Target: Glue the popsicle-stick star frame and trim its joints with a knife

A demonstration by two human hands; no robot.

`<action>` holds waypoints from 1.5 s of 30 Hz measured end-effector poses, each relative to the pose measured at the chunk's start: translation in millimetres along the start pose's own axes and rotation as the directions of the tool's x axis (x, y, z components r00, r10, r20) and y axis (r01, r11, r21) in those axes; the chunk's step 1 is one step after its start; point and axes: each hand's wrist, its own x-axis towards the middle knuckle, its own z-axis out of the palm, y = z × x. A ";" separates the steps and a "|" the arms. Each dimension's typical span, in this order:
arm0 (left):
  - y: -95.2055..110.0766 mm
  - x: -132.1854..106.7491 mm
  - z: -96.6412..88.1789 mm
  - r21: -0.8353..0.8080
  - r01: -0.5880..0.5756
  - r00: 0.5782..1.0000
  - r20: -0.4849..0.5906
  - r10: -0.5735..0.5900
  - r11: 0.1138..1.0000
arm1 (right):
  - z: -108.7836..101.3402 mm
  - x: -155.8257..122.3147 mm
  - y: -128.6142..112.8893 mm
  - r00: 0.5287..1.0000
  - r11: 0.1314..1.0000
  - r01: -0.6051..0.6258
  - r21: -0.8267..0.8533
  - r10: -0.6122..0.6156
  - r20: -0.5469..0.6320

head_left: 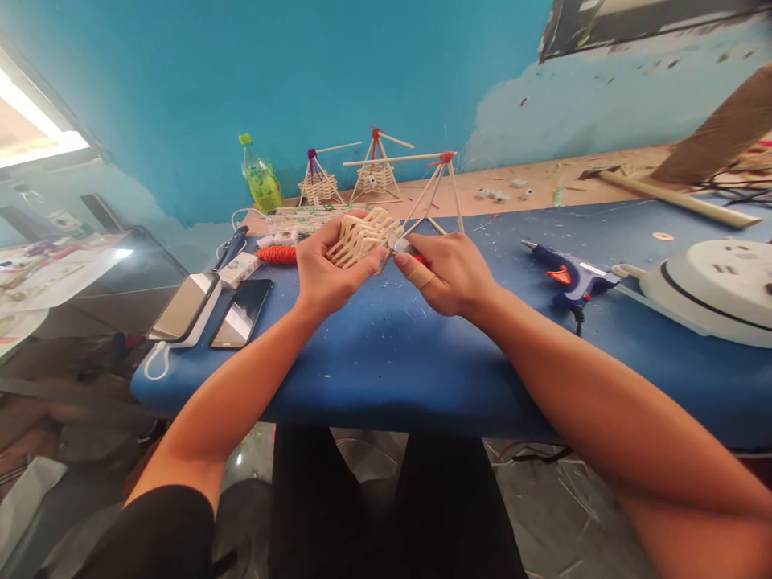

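My left hand point(330, 269) is wrapped round a small stacked-stick frame point(365, 237) made of pale wooden sticks, tilted above the blue table. In my right hand point(451, 273) is a utility knife point(407, 246) with a grey front and a red part showing between the fingers. Its tip meets the right edge of the stick frame. A beige band wraps my right thumb. Just behind my hands stands a stick tripod point(445, 159) with a red-bound top and a long crossbar. Farther back are two similar tripods, one with a purple top point(312, 154) and one with a red top point(376, 135).
A glue gun point(570, 273) and a white power-socket reel point(717, 289) lie to the right. Two phones point(241, 314), a small white box point(240, 269) and orange cord point(277, 255) are on the left. A green-yellow bottle point(259, 177) stands near the wall; a hammer point(675, 197) lies at back right.
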 end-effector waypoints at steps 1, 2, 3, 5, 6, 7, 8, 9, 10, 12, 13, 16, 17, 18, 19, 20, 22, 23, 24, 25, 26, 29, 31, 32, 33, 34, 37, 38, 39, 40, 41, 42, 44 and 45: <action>-0.4 0.5 -0.3 -0.016 0.009 1.000 0.005 -0.009 1.000 | -0.9 0.2 -0.1 1.000 1.000 -0.009 -0.015 0.009 0.001; -0.6 1.1 -0.6 -0.026 0.021 1.000 0.011 -0.021 0.999 | -1.7 0.6 -0.2 1.000 0.999 -0.014 -0.030 0.014 0.000; -0.5 1.7 -0.8 -0.031 0.035 0.999 0.016 -0.035 0.999 | -2.4 0.9 -0.4 1.000 0.999 -0.019 -0.043 0.019 -0.001; 0.3 2.9 -1.3 -0.037 0.067 0.998 0.023 -0.066 0.997 | -3.8 1.6 -0.7 1.000 0.998 -0.030 -0.064 0.030 0.001; 0.9 3.5 -1.5 -0.043 0.081 0.997 0.022 -0.080 0.996 | -4.5 2.0 -1.0 0.999 0.997 -0.036 -0.071 0.036 0.005; 1.5 4.1 -1.7 -0.053 0.093 0.996 0.020 -0.092 0.994 | -5.2 2.3 -1.2 0.999 0.996 -0.041 -0.078 0.042 0.010; 1.9 4.8 -1.8 -0.063 0.103 0.995 0.017 -0.103 0.993 | -5.9 2.5 -1.5 0.999 0.995 -0.046 -0.085 0.048 0.015; 2.2 5.4 -2.0 -0.072 0.113 0.994 0.015 -0.112 0.991 | -6.7 2.7 -1.7 0.998 0.994 -0.052 -0.094 0.054 0.021; 2.3 6.1 -2.1 -0.080 0.120 0.993 0.015 -0.119 0.990 | -7.4 3.0 -1.9 0.998 0.993 -0.058 -0.104 0.061 0.026; 1.7 7.7 -2.5 -0.094 0.130 0.992 0.017 -0.129 0.987 | -8.7 3.4 -2.2 0.996 0.989 -0.074 -0.127 0.079 0.032; 1.2 8.6 -2.7 -0.102 0.137 0.991 0.020 -0.136 0.985 | -9.2 3.7 -2.5 0.996 0.987 -0.083 -0.137 0.089 0.033; -1.1 11.1 -3.6 -0.136 0.199 0.980 0.034 -0.196 0.971 | -9.5 4.3 -3.8 0.993 0.981 -0.109 -0.161 0.115 0.030; -1.8 11.6 -3.9 -0.153 0.233 0.972 0.047 -0.229 0.960 | -9.1 4.4 -4.5 0.992 0.979 -0.115 -0.166 0.122 0.030; -2.4 12.0 -4.4 -0.170 0.271 0.962 0.065 -0.264 0.947 | -8.5 4.3 -5.1 0.991 0.978 -0.120 -0.170 0.127 0.030; -2.7 12.2 -4.8 -0.187 0.310 0.951 0.087 -0.298 0.932 | -7.8 4.1 -5.6 0.991 0.977 -0.123 -0.172 0.130 0.031; -2.9 12.3 -5.3 -0.199 0.347 0.937 0.110 -0.331 0.917 | -7.1 3.9 -5.8 0.991 0.977 -0.124 -0.172 0.131 0.029; -2.7 12.2 -6.2 -0.202 0.406 0.912 0.156 -0.380 0.891 | -6.1 3.3 -4.8 0.992 0.980 -0.119 -0.162 0.123 0.017; -2.5 12.2 -6.7 -0.202 0.425 0.902 0.174 -0.395 0.882 | -6.1 3.1 -3.6 0.993 0.982 -0.114 -0.148 0.116 0.002; -2.1 12.2 -7.1 -0.207 0.441 0.894 0.189 -0.407 0.873 | -6.4 3.1 -2.2 0.994 0.986 -0.110 -0.122 0.108 -0.022; -1.8 12.3 -7.5 -0.220 0.457 0.886 0.201 -0.418 0.862 | -7.1 3.3 -0.7 0.993 0.991 -0.105 -0.078 0.101 -0.053; -1.5 12.5 -7.9 -0.242 0.476 0.876 0.214 -0.432 0.845 | -8.2 3.7 0.5 0.991 0.995 -0.100 -0.009 0.099 -0.092; -0.7 13.1 -9.2 -0.308 0.557 0.828 0.274 -0.489 0.771 | -11.4 5.5 0.3 0.973 0.945 -0.084 0.317 0.146 -0.177; -0.4 13.5 -9.9 -0.310 0.598 0.798 0.319 -0.512 0.739 | -12.0 6.6 -3.3 0.967 0.862 -0.081 0.501 0.189 -0.169; -0.3 13.6 -10.1 -0.304 0.606 0.790 0.335 -0.514 0.735 | -11.6 6.9 -5.4 0.967 0.825 -0.084 0.558 0.202 -0.152; -0.2 13.9 -10.1 -0.297 0.608 0.787 0.346 -0.510 0.736 | -10.8 7.0 -7.2 0.970 0.798 -0.087 0.597 0.205 -0.132; 0.0 14.2 -10.1 -0.293 0.607 0.786 0.357 -0.504 0.739 | -9.9 6.9 -8.4 0.973 0.775 -0.089 0.625 0.202 -0.113; 1.7 15.7 -9.5 -0.294 0.613 0.772 0.419 -0.478 0.733 | -8.1 5.8 -7.6 0.982 0.704 -0.094 0.704 0.182 -0.050; 2.4 16.3 -9.3 -0.297 0.616 0.765 0.447 -0.464 0.730 | -8.2 5.3 -6.1 0.984 0.678 -0.099 0.728 0.176 -0.031; 3.2 16.8 -9.3 -0.300 0.618 0.757 0.475 -0.448 0.727 | -8.6 4.8 -4.3 0.985 0.656 -0.102 0.748 0.171 -0.016; 3.8 17.1 -9.4 -0.301 0.619 0.750 0.498 -0.434 0.725 | -9.2 4.5 -2.5 0.986 0.640 -0.104 0.762 0.165 -0.003; 4.2 17.2 -9.7 -0.299 0.622 0.743 0.515 -0.426 0.723 | -10.0 4.3 -0.9 0.988 0.631 -0.103 0.769 0.155 0.006; 4.3 17.0 -10.2 -0.291 0.629 0.734 0.526 -0.429 0.720 | -10.7 4.3 0.4 0.990 0.630 -0.096 0.771 0.139 0.009; 3.9 16.1 -11.3 -0.267 0.658 0.709 0.537 -0.458 0.704 | -11.8 4.7 2.2 0.995 0.633 -0.071 0.771 0.100 0.010; 3.5 15.5 -11.7 -0.257 0.671 0.697 0.539 -0.473 0.695 | -12.1 5.0 2.7 0.997 0.633 -0.060 0.772 0.081 0.012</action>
